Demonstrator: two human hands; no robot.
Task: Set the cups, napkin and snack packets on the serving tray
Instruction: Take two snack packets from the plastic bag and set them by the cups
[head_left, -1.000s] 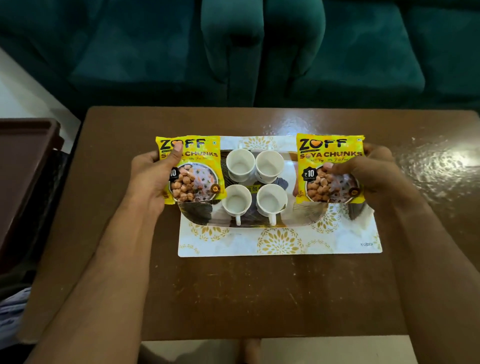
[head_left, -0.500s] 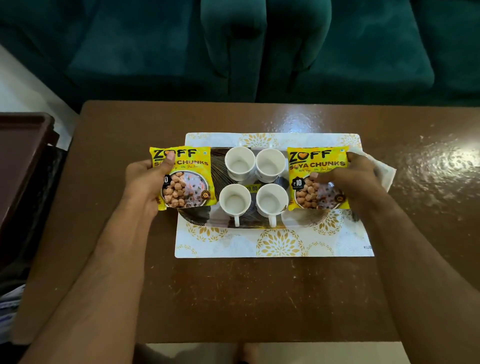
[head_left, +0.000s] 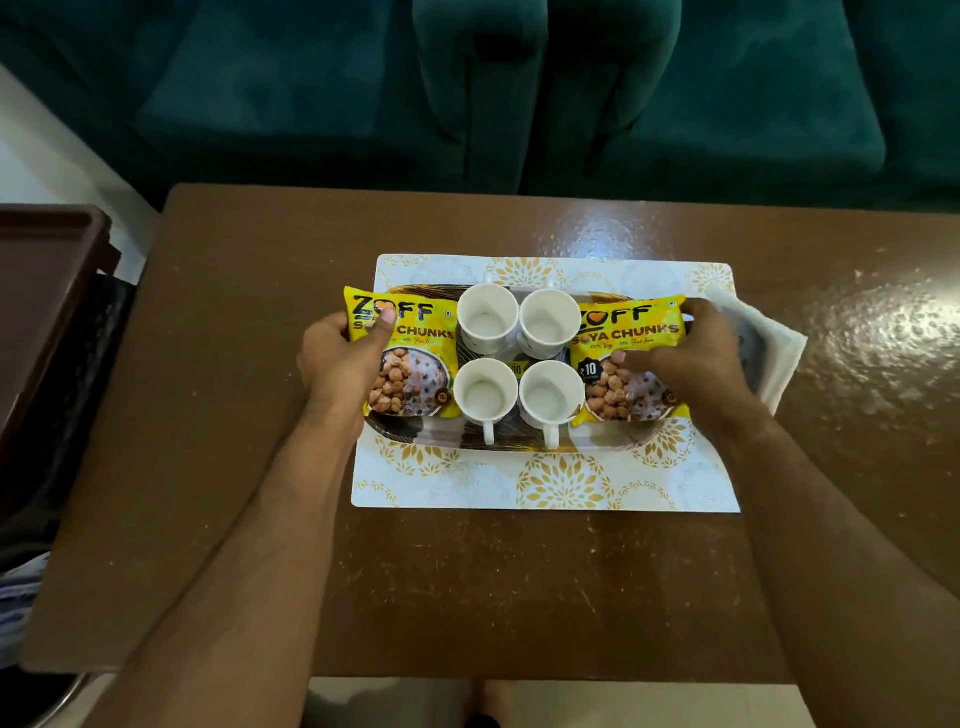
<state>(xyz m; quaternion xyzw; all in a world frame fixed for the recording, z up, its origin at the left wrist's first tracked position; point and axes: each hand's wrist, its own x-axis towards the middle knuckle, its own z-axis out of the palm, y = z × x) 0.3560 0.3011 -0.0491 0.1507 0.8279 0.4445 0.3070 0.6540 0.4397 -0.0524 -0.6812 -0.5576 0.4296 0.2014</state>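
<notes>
A dark oval serving tray lies on a white and gold placemat. Several empty white cups stand in a tight block at the tray's middle. A yellow soya chunks packet lies flat at the tray's left end, and my left hand grips its left edge with the thumb on top. A second yellow packet lies at the right end under my right hand, which holds it by the top and front. A white napkin pokes out from behind my right hand, off the tray's right end.
The brown wooden table has bare surface around the placemat. A dark green sofa stands beyond the far edge. A dark brown tray or stand sits to the left of the table.
Both hands have brought the two packets down and inward until they lie flat on the tray's ends beside the cups. The napkin now shows behind the right hand.
</notes>
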